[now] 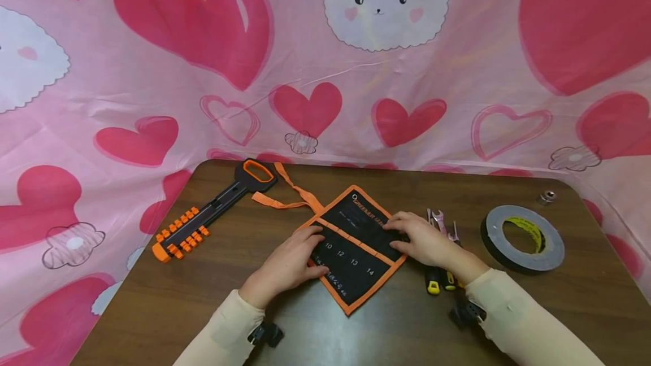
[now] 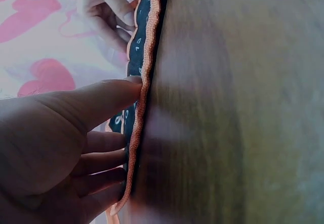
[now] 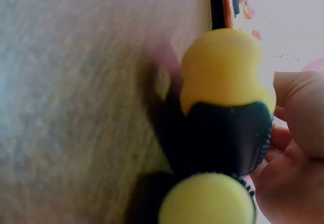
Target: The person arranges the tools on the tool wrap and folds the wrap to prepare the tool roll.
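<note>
A black tool pouch [image 1: 356, 247] with orange trim lies unrolled in the middle of the brown table [image 1: 152, 298]; white size numbers are printed on its pockets. My left hand [image 1: 292, 261] rests flat on its left part, the thumb touching the orange edge [image 2: 143, 82]. My right hand [image 1: 419, 239] lies on the pouch's right side, its bent fingers [image 2: 109, 16] touching the cloth. Neither hand plainly grips anything. Yellow-and-black screwdriver handles [image 3: 223, 77] lie just beside my right palm [image 3: 296, 153].
Small wrenches [image 1: 441, 222] and the screwdrivers [image 1: 437, 282] lie right of the pouch. A grey tape roll [image 1: 524, 239] and a small metal socket [image 1: 546, 196] sit far right. A black-and-orange socket rail [image 1: 203, 220] lies left, an orange strap [image 1: 285, 196] behind.
</note>
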